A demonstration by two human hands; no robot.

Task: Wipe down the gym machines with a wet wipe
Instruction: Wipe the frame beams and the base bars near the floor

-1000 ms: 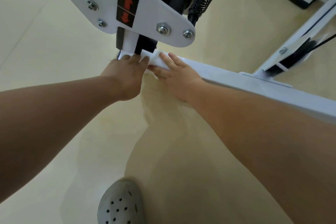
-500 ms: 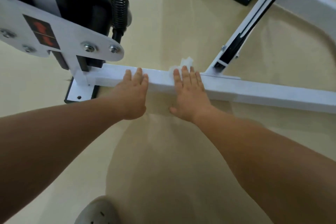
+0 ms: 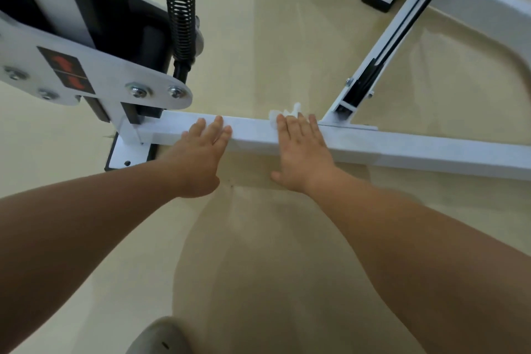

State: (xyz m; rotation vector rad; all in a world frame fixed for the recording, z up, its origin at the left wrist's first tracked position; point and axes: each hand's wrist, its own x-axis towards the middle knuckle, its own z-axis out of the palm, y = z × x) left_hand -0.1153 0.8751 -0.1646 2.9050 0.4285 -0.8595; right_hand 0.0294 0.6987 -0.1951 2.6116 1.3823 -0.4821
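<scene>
- The right hand [image 3: 301,149] lies flat with fingers straight, pressing the wet wipe [image 3: 287,112] onto the white frame bar [image 3: 416,152] to scrub it.
- The left hand [image 3: 198,158] rests flat and empty on the same bar, likely bracing.

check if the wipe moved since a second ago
Yes. The wipe under the right hand slid right along the bar, away from the bolted plate toward the slanted strut.

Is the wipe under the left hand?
No, the wipe peeks out from under the right hand; the left hand lies flat on the bar.
</scene>
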